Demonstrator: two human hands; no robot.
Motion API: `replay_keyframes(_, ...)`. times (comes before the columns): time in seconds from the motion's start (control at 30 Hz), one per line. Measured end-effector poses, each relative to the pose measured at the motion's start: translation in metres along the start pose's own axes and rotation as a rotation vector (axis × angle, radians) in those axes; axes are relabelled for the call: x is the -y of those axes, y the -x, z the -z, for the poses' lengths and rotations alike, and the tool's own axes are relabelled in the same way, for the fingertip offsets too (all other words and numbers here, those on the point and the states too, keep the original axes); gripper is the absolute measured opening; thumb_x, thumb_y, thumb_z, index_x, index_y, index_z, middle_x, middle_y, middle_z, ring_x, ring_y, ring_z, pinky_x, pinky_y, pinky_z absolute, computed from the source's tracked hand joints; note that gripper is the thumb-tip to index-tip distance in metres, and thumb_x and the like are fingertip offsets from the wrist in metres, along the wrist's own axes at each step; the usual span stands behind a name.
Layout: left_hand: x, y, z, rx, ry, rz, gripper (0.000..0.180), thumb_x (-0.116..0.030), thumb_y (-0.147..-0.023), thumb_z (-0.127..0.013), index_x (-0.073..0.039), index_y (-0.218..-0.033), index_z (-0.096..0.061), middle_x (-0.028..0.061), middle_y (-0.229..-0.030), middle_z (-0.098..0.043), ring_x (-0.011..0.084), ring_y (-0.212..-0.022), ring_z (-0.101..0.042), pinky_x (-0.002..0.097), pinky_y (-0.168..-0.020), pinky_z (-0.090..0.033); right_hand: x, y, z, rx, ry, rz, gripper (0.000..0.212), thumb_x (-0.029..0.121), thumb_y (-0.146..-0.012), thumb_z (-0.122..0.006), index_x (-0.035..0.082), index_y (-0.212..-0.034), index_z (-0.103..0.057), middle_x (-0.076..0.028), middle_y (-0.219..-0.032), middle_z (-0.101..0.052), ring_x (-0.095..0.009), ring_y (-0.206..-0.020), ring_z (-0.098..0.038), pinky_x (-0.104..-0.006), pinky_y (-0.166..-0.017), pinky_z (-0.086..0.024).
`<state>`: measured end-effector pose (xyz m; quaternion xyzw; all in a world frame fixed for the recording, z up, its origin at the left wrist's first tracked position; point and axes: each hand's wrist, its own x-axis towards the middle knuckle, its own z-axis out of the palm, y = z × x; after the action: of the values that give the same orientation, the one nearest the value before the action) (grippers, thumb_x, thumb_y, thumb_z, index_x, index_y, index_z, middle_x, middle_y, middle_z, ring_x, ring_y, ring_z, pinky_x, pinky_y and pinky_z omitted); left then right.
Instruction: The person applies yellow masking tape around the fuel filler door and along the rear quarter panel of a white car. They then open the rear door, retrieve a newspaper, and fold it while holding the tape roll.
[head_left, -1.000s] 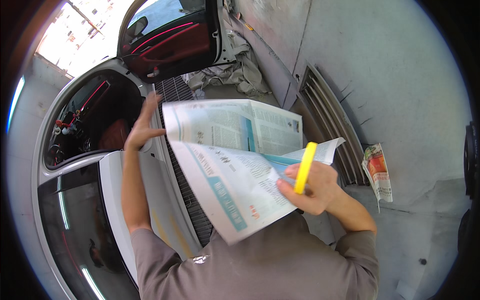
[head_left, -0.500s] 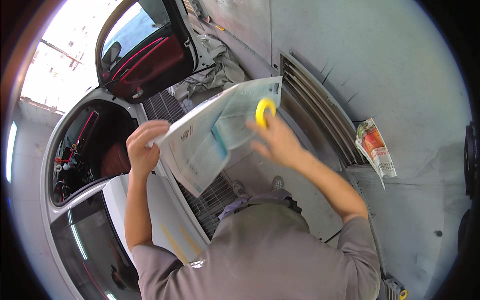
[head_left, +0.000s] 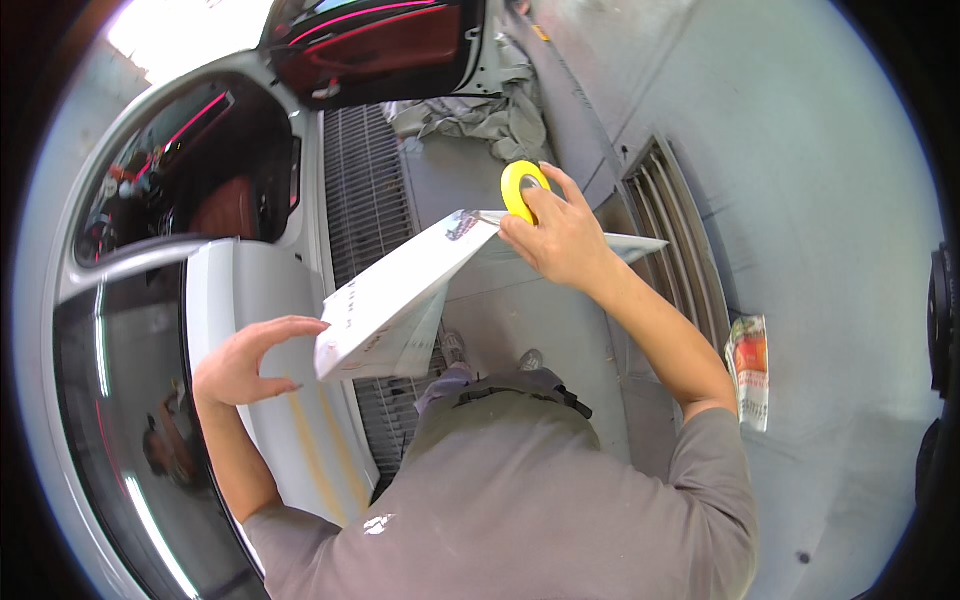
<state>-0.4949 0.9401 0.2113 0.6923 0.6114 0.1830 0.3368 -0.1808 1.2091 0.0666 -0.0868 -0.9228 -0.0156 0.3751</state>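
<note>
My right hand is closed on a roll of yellow tape, with a finger through its ring. The same hand also pinches the upper edge of a folded newspaper sheet, which hangs in front of my body. Part of the sheet shows beyond my right wrist. At the paper's left end is my left hand, its thumb and fingers spread apart. Its fingertips are at the paper's edge; whether they touch it is hard to tell.
A white car with an open door stands at my left. Floor grating runs beside it. Crumpled grey cloth lies ahead. On the right are a slatted wall vent and another piece of newspaper.
My left hand has let go of the newspaper and moved down and left. My right hand has come to the paper's upper edge and taken hold of it, with the tape roll still held.
</note>
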Motion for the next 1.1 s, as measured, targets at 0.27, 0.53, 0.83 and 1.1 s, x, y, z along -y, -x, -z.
replay_keyframes(0.27, -0.003, -0.095, -0.148, -0.672, -0.241, -0.138, 0.053, -0.029, -0.08, -0.088, -0.001, -0.122, -0.07, 0.0161, -0.115, -0.075, 0.033, -0.106, -0.073, 0.0415, -0.091, -0.059, 0.054, -0.02, -0.002, 0.153, 0.044, 0.166, 0.01, 0.017, -0.089, -0.061, 0.013, -0.096, -0.067, -0.007, -0.077, -0.054, -0.021, -0.068, -0.065, -0.0581, -0.123, -0.035)
replay_keyframes(0.53, 0.013, -0.114, -0.186, -0.557, -0.311, -0.324, 0.016, -0.012, -0.089, -0.065, -0.002, -0.1, -0.071, 0.0105, -0.084, -0.074, 0.0269, -0.078, -0.075, 0.04, -0.069, -0.06, 0.069, 0.011, 0.013, 0.38, -0.142, 0.037, 0.01, 0.017, -0.092, -0.069, 0.01, -0.098, -0.07, -0.009, -0.077, -0.056, -0.025, -0.07, -0.066, -0.0506, -0.111, -0.048)
replay_keyframes(0.83, 0.014, -0.107, -0.218, -0.275, -0.159, -0.581, 0.014, -0.015, -0.09, -0.061, -0.003, -0.09, -0.068, 0.0113, -0.082, -0.073, 0.0283, -0.081, -0.074, 0.0413, -0.068, -0.058, 0.09, 0.044, 0.048, 0.614, -0.34, -0.005, 0.009, 0.013, -0.087, -0.071, 0.01, -0.095, -0.07, -0.01, -0.084, -0.058, -0.028, -0.072, -0.067, -0.0489, -0.101, -0.055)
replay_keyframes(1.1, 0.028, -0.092, -0.219, -0.347, -0.256, -0.497, 0.018, -0.023, -0.097, -0.064, -0.005, -0.091, -0.064, 0.0088, -0.078, -0.07, 0.025, -0.076, -0.072, 0.039, -0.065, -0.056, 0.098, 0.075, 0.069, 0.584, -0.214, -0.228, 0.02, 0.021, -0.086, -0.08, 0.007, -0.085, -0.066, -0.011, -0.079, -0.057, -0.03, -0.076, -0.066, -0.0537, -0.104, -0.053)
